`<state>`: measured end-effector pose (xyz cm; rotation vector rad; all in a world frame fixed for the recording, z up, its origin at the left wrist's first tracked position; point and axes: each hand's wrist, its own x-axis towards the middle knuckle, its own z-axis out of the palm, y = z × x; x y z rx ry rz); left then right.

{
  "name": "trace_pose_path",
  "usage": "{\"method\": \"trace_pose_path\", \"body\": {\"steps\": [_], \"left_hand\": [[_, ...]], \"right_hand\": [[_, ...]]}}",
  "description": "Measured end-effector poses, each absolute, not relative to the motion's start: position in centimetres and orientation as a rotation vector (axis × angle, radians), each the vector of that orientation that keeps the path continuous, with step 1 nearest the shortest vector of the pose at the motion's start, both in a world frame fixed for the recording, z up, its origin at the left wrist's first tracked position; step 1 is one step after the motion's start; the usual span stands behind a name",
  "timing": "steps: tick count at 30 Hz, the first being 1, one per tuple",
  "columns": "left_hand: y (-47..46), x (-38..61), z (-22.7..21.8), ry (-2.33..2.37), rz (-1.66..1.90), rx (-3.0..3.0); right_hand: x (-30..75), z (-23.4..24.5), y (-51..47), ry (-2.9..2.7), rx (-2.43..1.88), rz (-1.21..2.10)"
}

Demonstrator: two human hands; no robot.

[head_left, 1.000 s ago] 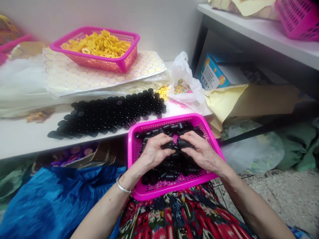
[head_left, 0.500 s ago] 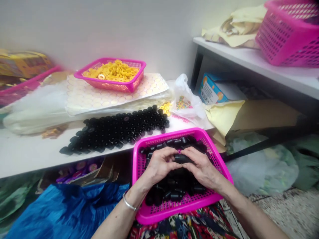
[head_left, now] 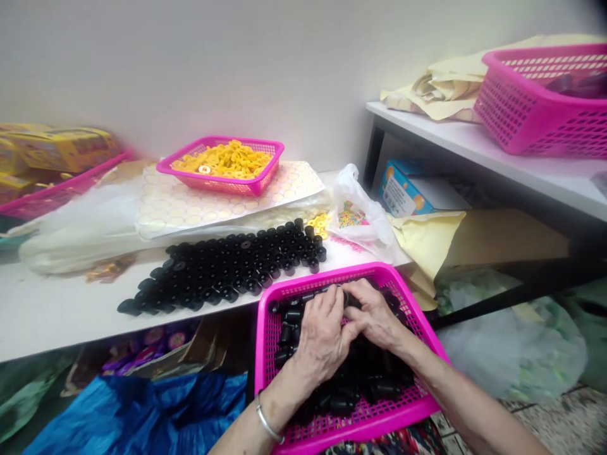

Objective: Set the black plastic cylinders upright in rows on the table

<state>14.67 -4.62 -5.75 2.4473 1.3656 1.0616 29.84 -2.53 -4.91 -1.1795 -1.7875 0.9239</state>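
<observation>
My left hand (head_left: 323,332), with a silver bangle at the wrist, and my right hand (head_left: 377,316) meet above a pink basket (head_left: 403,285). Between their curled fingers is a small black plastic piece (head_left: 349,301), mostly hidden by the fingers. Both hands are closed on it. Many loose black bottle-shaped pieces (head_left: 344,401) lie jumbled in the basket beneath my hands, some on their sides. On the white table beyond, many short black cylinders (head_left: 227,265) stand packed together in slanting rows.
Farther back, a pink basket (head_left: 164,165) of yellow rings rests on a printed sheet (head_left: 303,180). A white plastic bag (head_left: 363,202) sits beside some yellow rings. To the right, a shelf (head_left: 427,136) carries another pink basket (head_left: 521,120). Blue plastic sheeting (head_left: 142,414) lies below the table.
My hands have drawn closer together, the left turning its back upward over the black piece. The view has tilted upward, so the scene sits lower in the picture.
</observation>
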Motion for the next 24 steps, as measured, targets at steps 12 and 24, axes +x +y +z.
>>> {"method": "trace_pose_path", "body": {"steps": [12,24], "left_hand": [[-2.6,7.9,-7.8,1.894,1.049,2.162],[-1.4,7.8,-6.7,2.23,0.459,2.197]], "right_hand": [[29.7,-7.8,9.2,-1.88,-1.504,0.589],[23.6,-6.4,5.6,-2.21,-1.22,0.453]]}}
